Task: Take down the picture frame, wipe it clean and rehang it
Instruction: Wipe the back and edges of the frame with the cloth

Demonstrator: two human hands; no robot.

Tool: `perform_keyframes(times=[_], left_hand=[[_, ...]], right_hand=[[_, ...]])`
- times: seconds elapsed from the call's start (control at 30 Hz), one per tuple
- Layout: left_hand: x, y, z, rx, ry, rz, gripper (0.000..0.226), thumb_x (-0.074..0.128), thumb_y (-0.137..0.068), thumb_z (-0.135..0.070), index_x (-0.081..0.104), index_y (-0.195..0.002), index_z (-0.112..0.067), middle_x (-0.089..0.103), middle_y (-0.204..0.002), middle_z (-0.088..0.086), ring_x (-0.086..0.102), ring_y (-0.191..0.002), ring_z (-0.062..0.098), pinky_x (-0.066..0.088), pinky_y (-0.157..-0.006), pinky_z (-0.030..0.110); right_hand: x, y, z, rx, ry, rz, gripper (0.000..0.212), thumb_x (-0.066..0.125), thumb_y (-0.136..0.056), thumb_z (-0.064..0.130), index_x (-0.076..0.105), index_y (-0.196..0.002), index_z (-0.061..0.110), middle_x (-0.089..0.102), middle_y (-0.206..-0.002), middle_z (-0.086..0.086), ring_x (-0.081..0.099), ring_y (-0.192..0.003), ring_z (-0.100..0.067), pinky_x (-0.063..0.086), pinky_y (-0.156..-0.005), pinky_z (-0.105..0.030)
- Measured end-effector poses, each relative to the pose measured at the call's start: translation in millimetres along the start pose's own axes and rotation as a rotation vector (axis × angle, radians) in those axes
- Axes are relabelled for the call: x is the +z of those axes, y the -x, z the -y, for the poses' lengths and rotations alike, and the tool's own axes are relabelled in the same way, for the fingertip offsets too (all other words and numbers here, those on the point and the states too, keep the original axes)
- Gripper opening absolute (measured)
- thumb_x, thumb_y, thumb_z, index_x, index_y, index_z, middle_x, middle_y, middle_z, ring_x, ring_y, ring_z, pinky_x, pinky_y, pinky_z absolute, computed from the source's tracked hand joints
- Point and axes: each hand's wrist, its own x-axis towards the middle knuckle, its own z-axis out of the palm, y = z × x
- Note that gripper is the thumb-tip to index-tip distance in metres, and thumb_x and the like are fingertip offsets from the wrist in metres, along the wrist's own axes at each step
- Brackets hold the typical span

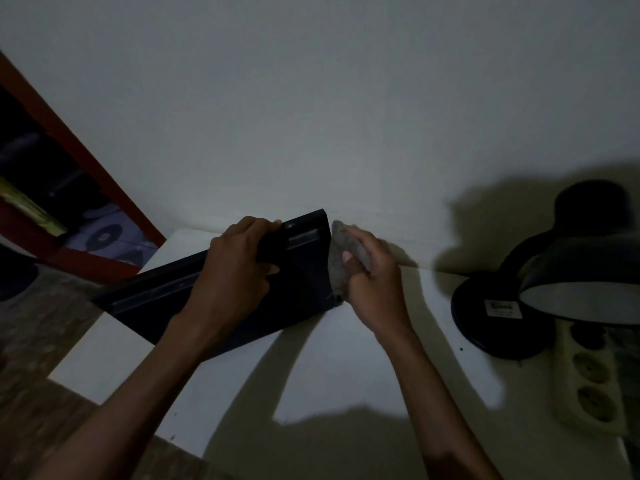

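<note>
Holding one dark picture frame (pixel 304 271) tilted on the white desk (pixel 346 358), already off the wall. Gripping its upper edge with the left hand (pixel 235 268), fingers curled around it. Pinching one grey cloth (pixel 341 261) in the right hand (pixel 374 282), pressing it on the frame's right end. Wiping probably in progress; rehanging not yet done. Standing near: one black lamp (pixel 561 271), one power strip (pixel 588 375).
</note>
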Motion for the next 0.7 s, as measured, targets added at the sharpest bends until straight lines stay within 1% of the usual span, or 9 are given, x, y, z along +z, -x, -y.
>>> perform_keyframes(times=[0.1,0.23,0.33,0.4,0.47,0.5,0.57,0.63,0.7], left_hand=[[-0.7,1.8,-0.5,0.007,-0.004,0.005,0.067,0.080,-0.071,0.005,0.058,-0.132,-0.013,0.060,-0.121,0.002,0.059,-0.108,0.023,0.051,-0.093,0.041],[-0.3,3.2,-0.7,0.013,0.010,0.005,0.065,0.079,-0.072,0.005,0.058,-0.131,-0.011,0.060,-0.122,0.004,0.059,-0.110,0.026,0.050,-0.093,0.045],[-2.9,-0.6,0.3,0.005,0.010,0.008,0.066,0.079,-0.071,0.005,0.058,-0.131,-0.011,0.061,-0.121,0.004,0.059,-0.110,0.025,0.050,-0.095,0.042],[-3.9,-2.6,1.1,0.007,0.008,0.018,0.067,0.080,-0.071,0.003,0.058,-0.132,-0.012,0.061,-0.120,0.004,0.059,-0.108,0.024,0.050,-0.094,0.039],[-3.6,-2.8,1.8,0.013,0.003,0.016,0.067,0.081,-0.071,0.002,0.058,-0.132,-0.013,0.061,-0.119,0.003,0.059,-0.107,0.023,0.050,-0.093,0.037],[-3.3,-2.6,2.2,0.016,-0.004,0.013,0.067,0.081,-0.071,0.002,0.058,-0.132,-0.013,0.061,-0.119,0.003,0.059,-0.107,0.023,0.050,-0.092,0.037],[-2.2,-2.5,2.2,0.019,-0.010,0.007,0.067,0.081,-0.070,0.003,0.058,-0.131,-0.013,0.061,-0.120,0.004,0.060,-0.107,0.024,0.050,-0.092,0.038],[-2.0,-2.9,2.4,0.020,-0.005,0.006,0.067,0.081,-0.070,0.003,0.058,-0.131,-0.012,0.061,-0.121,0.005,0.060,-0.108,0.025,0.050,-0.093,0.041],[-2.0,-4.2,3.2,0.017,-0.003,0.015,0.067,0.081,-0.070,0.003,0.058,-0.132,-0.011,0.061,-0.122,0.005,0.059,-0.110,0.026,0.049,-0.095,0.044]], right_hand=[[14.3,7.0,-3.1,-0.066,0.146,0.001,0.044,0.051,-0.095,0.000,0.062,-0.127,0.028,0.053,-0.127,0.008,0.052,-0.118,0.005,0.040,-0.098,-0.006],[19.8,13.1,-19.3,-0.016,0.210,-0.055,0.042,0.050,-0.095,0.002,0.062,-0.127,0.026,0.049,-0.133,0.003,0.049,-0.114,0.008,0.034,-0.092,0.001],[13.4,9.6,-23.1,0.071,0.275,-0.004,0.041,0.052,-0.095,0.001,0.065,-0.123,0.028,0.053,-0.132,-0.002,0.054,-0.119,-0.007,0.042,-0.098,-0.015],[9.9,7.0,-17.6,0.079,0.240,0.010,0.042,0.053,-0.094,0.002,0.066,-0.120,0.033,0.058,-0.128,0.007,0.056,-0.119,-0.011,0.046,-0.103,-0.028],[11.0,5.2,-6.1,-0.001,0.174,-0.020,0.051,0.053,-0.092,0.002,0.062,-0.111,0.048,0.056,-0.118,0.032,0.052,-0.115,0.004,0.042,-0.104,-0.018],[13.7,3.6,-1.7,-0.034,0.150,-0.033,0.053,0.052,-0.091,0.002,0.060,-0.107,0.051,0.055,-0.116,0.034,0.050,-0.110,0.014,0.039,-0.100,-0.008],[20.5,0.3,-1.5,-0.036,0.119,-0.048,0.052,0.053,-0.091,0.001,0.058,-0.106,0.051,0.055,-0.119,0.016,0.046,-0.102,0.027,0.033,-0.086,0.005],[23.2,-0.9,-9.1,0.009,0.134,-0.060,0.052,0.053,-0.093,0.001,0.056,-0.103,0.051,0.054,-0.121,0.009,0.043,-0.097,0.034,0.031,-0.080,0.009],[22.2,0.0,-21.7,0.049,0.141,-0.051,0.049,0.052,-0.093,-0.001,0.061,-0.107,0.045,0.058,-0.123,0.007,0.051,-0.101,0.023,0.037,-0.083,0.003]])
